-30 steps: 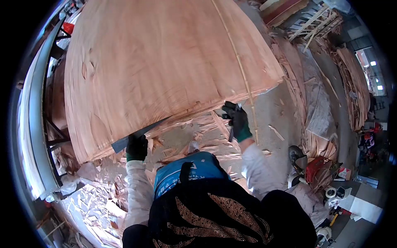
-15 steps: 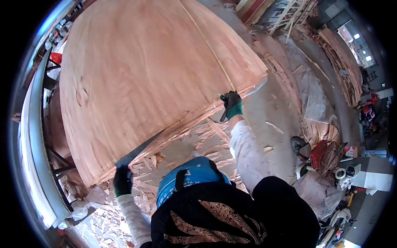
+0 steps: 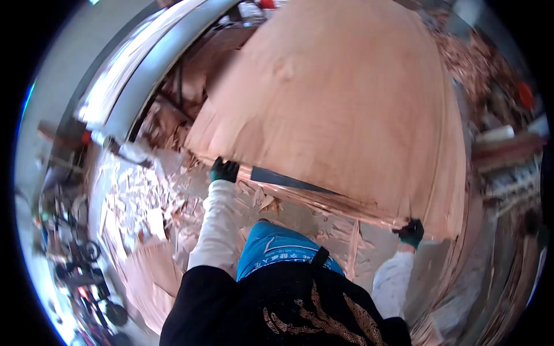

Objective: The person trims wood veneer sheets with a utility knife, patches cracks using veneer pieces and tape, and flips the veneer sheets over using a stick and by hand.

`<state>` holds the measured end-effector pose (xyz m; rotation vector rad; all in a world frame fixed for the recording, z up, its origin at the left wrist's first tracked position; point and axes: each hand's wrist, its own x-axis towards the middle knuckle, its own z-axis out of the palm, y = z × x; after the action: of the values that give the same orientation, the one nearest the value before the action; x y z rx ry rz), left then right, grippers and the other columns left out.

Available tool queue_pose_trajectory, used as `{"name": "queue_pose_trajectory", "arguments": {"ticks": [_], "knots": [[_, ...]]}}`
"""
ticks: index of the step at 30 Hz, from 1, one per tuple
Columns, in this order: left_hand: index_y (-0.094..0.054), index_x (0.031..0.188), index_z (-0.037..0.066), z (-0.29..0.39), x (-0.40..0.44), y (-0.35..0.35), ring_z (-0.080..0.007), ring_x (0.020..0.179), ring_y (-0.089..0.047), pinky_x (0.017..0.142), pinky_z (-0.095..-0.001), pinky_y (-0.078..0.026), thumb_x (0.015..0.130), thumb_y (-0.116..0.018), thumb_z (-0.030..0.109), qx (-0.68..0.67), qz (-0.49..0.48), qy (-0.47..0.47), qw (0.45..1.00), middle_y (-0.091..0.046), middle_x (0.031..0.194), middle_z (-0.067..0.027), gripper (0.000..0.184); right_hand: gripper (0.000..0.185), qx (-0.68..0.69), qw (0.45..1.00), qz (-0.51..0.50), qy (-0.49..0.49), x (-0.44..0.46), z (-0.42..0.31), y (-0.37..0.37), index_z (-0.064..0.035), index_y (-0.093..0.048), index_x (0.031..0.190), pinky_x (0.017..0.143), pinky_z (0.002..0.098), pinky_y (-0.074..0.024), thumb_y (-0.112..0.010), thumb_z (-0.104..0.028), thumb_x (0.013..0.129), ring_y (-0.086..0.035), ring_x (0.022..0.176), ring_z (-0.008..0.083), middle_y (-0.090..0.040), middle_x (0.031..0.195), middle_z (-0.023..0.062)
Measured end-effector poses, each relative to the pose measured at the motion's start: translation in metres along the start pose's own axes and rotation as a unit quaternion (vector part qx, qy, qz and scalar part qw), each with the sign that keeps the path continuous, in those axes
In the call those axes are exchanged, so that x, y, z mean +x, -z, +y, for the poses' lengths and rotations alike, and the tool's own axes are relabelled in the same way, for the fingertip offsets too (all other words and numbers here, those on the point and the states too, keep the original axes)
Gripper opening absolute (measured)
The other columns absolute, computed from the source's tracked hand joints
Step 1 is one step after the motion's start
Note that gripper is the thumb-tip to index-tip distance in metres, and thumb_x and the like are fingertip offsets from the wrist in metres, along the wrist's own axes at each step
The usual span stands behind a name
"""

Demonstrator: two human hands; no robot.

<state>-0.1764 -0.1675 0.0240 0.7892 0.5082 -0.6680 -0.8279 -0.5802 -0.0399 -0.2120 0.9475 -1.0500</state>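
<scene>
A large sheet of wood veneer lies on top of a stack, its near edge running across in front of me. My left hand, in a dark glove with a green cuff, is closed over the near edge at the left. My right hand, gloved alike, has its fingers curled at the same edge near the right corner. A small dark bit shows beside the right hand; what it is I cannot make out. Between the hands, a dark grey wedge shows along the edge, under the top sheet.
Scraps of veneer litter the floor below the edge and to the left. A long pale metal structure stands at the upper left. Parked two-wheelers are at the far left. More veneer piles lie at the right.
The view has swung round, so the stack now sits further right. My left hand has moved from beside the dark wedge to the left edge. The thin strip near my right hand no longer shows.
</scene>
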Motion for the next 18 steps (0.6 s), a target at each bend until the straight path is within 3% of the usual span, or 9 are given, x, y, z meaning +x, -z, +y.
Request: {"name": "queue_pose_trajectory", "arguments": {"ticks": [1, 2, 3, 4, 6, 12, 14, 16, 18], "knots": [[-0.054, 0.118, 0.012, -0.002, 0.0, -0.002, -0.0335, 0.121, -0.046, 0.1, -0.0531, -0.037, 0.088, -0.053, 0.03, -0.037, 0.059, -0.01, 0.997, -0.048, 0.132, -0.0156, 0.035, 0.023, -0.105, 0.974, -0.147, -0.137, -0.078, -0.023, -0.059, -0.0131, -0.059, 0.065, 0.065, 0.0468, -0.0477, -0.055, -0.027, 0.084, -0.056, 0.07, 0.0233, -0.059, 0.067, 0.0019], [-0.053, 0.12, 0.011, -0.005, -0.001, -0.007, -0.0345, 0.124, -0.044, 0.101, -0.0535, -0.036, 0.088, -0.054, 0.03, -0.074, 0.107, -0.012, 0.991, -0.046, 0.135, -0.0171, 0.037, 0.028, -0.135, 0.99, 0.026, -0.046, -0.006, -0.019, -0.005, -0.0239, -0.047, 0.056, 0.056, 0.0708, -0.0344, -0.051, -0.034, 0.081, -0.047, 0.065, 0.0317, -0.045, 0.058, -0.0039], [-0.048, 0.124, 0.01, -0.008, -0.017, -0.015, -0.0381, 0.127, -0.038, 0.103, -0.0539, -0.035, 0.089, -0.054, 0.033, -0.062, 0.087, -0.034, 0.994, -0.038, 0.14, -0.0176, 0.042, 0.018, -0.084, 0.996, -0.009, -0.004, 0.045, -0.018, 0.05, -0.0181, -0.058, 0.074, 0.066, 0.0585, -0.0422, -0.056, -0.034, 0.081, -0.053, 0.072, 0.0237, -0.053, 0.067, -0.0045], [-0.043, 0.128, 0.008, -0.011, -0.031, -0.024, -0.0418, 0.131, -0.032, 0.104, -0.0543, -0.033, 0.09, -0.054, 0.035, -0.051, 0.067, -0.057, 0.995, -0.03, 0.145, -0.0182, 0.048, 0.014, -0.141, 0.99, 0.005, -0.021, -0.026, -0.016, -0.016, -0.0221, -0.056, 0.076, 0.06, 0.0651, -0.0371, -0.056, -0.036, 0.078, -0.051, 0.071, 0.0255, -0.053, 0.069, -0.0042], [-0.043, 0.13, 0.009, -0.002, -0.05, -0.035, -0.0404, 0.123, -0.04, 0.102, -0.0534, -0.036, 0.088, -0.059, 0.032, -0.001, 0.067, -0.049, 0.997, -0.039, 0.138, -0.0166, 0.05, 0.013, -0.165, 0.982, 0.093, 0.0, -0.038, -0.013, -0.044, -0.0239, -0.053, 0.069, 0.056, 0.062, -0.0375, -0.055, -0.034, 0.077, -0.049, 0.067, 0.0239, -0.051, 0.065, -0.0045], [-0.051, 0.122, 0.009, 0.006, -0.068, -0.036, -0.0362, 0.1, -0.057, 0.084, -0.0499, -0.049, 0.085, -0.061, 0.02, -0.043, 0.051, -0.063, 0.996, -0.053, 0.118, -0.0126, 0.04, 0.033, -0.12, 0.99, 0.076, -0.021, -0.038, -0.024, -0.055, -0.0238, -0.053, 0.061, 0.052, 0.0591, -0.0397, -0.047, -0.041, 0.089, -0.038, 0.037, 0.0207, -0.042, 0.045, -0.005], [-0.054, 0.118, 0.009, 0.007, -0.072, -0.037, -0.0342, 0.096, -0.058, 0.082, -0.0482, -0.05, 0.085, -0.06, 0.017, -0.032, 0.018, -0.056, 0.998, -0.055, 0.112, -0.0115, 0.034, 0.029, -0.032, 0.922, -0.309, -0.233, 0.008, -0.044, -0.016, -0.0202, -0.057, 0.077, 0.063, 0.0679, -0.035, -0.047, -0.047, 0.084, -0.046, 0.071, 0.0331, -0.053, 0.074, 0.0022], [-0.057, 0.109, 0.01, 0.011, -0.077, -0.042, -0.0309, 0.095, -0.06, 0.077, -0.0456, -0.051, 0.085, -0.059, 0.016, 0.011, 0.033, -0.046, 0.998, -0.057, 0.103, -0.0087, 0.025, 0.038, -0.084, 0.922, -0.287, -0.245, 0.002, -0.037, -0.031, -0.0176, -0.057, 0.095, 0.074, 0.0746, -0.0275, -0.047, -0.052, 0.082, -0.048, 0.095, 0.0409, -0.057, 0.099, 0.007], [-0.058, 0.104, 0.011, 0.01, -0.066, -0.035, -0.0295, 0.094, -0.06, 0.076, -0.0445, -0.052, 0.085, -0.058, 0.016, 0.023, 0.041, -0.025, 0.999, -0.057, 0.099, -0.0074, 0.02, 0.052, -0.273, 0.949, 0.154, -0.041, -0.048, -0.017, -0.096, -0.0161, -0.055, 0.114, 0.086, 0.0792, -0.0174, -0.046, -0.056, 0.082, -0.044, 0.109, 0.0442, -0.053, 0.121, 0.0095]]}}
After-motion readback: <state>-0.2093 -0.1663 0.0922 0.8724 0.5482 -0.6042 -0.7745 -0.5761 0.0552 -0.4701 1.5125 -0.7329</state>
